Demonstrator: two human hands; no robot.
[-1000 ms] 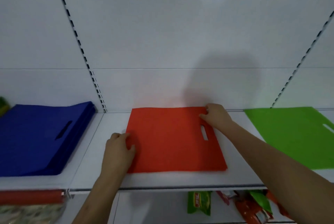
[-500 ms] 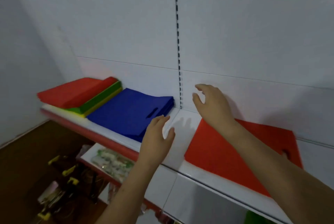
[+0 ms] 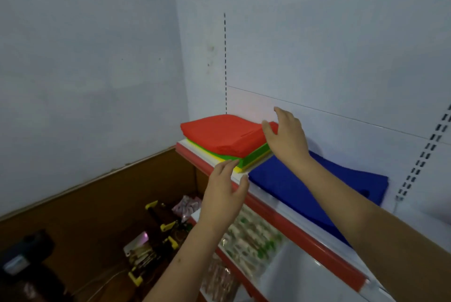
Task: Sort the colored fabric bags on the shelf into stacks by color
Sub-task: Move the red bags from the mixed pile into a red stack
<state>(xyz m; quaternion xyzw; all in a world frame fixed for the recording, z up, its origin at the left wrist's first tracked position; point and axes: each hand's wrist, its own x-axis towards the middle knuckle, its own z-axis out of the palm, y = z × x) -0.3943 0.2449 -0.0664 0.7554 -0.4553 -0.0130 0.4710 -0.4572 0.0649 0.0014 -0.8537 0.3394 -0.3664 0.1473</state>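
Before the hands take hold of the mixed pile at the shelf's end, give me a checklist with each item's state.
1. Left hand holds nothing: ok.
2. Right hand holds nothing: ok.
3. Red bags lie on top, within reach: ok.
4. Pile sorted by color: not ok; green bags and a yellow layer lie under the red.
5. Blue stack is one color: ok.
6. Number of red bags: cannot tell.
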